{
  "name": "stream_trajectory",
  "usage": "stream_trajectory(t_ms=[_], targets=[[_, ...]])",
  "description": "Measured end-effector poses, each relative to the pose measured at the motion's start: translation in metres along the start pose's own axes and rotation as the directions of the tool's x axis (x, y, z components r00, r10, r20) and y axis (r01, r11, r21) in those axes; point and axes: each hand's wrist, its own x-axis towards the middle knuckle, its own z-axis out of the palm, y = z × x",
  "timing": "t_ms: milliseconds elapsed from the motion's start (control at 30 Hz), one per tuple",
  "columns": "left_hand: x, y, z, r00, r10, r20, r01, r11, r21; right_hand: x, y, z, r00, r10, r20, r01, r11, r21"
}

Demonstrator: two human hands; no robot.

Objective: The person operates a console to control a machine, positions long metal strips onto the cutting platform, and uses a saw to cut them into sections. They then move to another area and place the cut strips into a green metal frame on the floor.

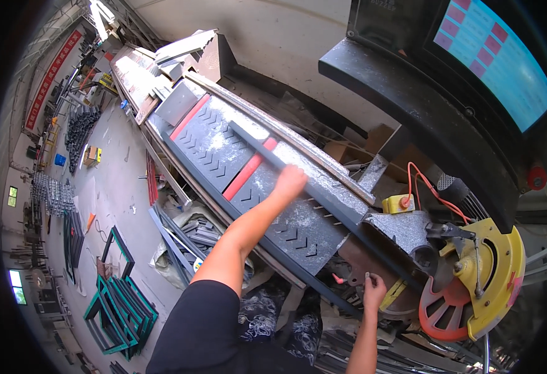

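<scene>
A long dark grey profile bar (332,206) lies slantwise along the machine bed, its far end slightly blurred. My left hand (292,182) is closed around this bar near its middle. The bar's near end runs toward the cutting saw (480,280), which has a yellow guard and an orange slotted cover. My right hand (374,290) is beside the saw, fingers pinched together in front of the bed. What it holds, if anything, is too small to make out. A small red-orange knob (339,279) shows left of that hand.
The bed (214,140) carries dark arrow-marked plates, red strips and pale dust. A control panel with a lit screen (494,59) overhangs at upper right. A yellow box (399,204) with an orange cable sits by the saw. Green-edged frames (120,315) lean on the left floor.
</scene>
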Motion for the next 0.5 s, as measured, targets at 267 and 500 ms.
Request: stream_trajectory(t_ms=[267, 500], targets=[[-0.004, 0.018, 0.002, 0.976, 0.18, -0.125, -0.201, 0.962, -0.184, 0.059, -0.002, 0.014, 0.865, 0.495, 0.085, -0.381, 0.537, 0.753], [-0.023, -0.105, 0.012, 1.0, 0.029, -0.01, -0.03, 0.997, -0.065, 0.06, -0.015, 0.014, 0.869, 0.474, 0.14, -0.393, 0.491, 0.777]])
